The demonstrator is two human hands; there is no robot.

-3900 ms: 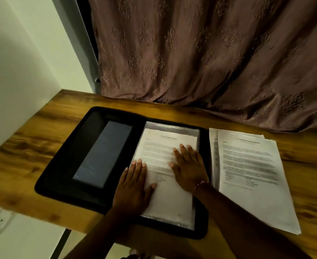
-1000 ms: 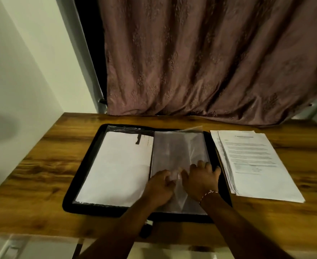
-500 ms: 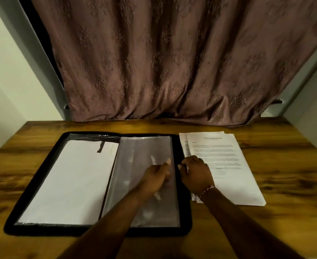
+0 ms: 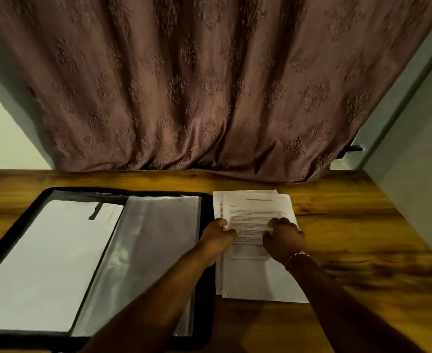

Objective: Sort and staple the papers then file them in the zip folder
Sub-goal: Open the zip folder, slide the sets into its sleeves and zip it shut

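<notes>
Left hand (image 4: 218, 234) fingers pinch the printed papers' (image 4: 257, 276) left edge; right hand (image 4: 283, 239) fingers curl on top, grip unclear. Open zip folder (image 4: 156, 245) lies just beside them; a curtain (image 4: 210, 85) hangs behind the desk (image 4: 362, 238).

left hand (image 4: 218, 234), right hand (image 4: 283, 238), moved onto papers (image 4: 258, 276)

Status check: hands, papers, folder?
Left hand pinches edge of paper stack; right hand on top, grip unclear. Zip folder open alongside, clear sleeve showing. Nothing blocking.
</notes>
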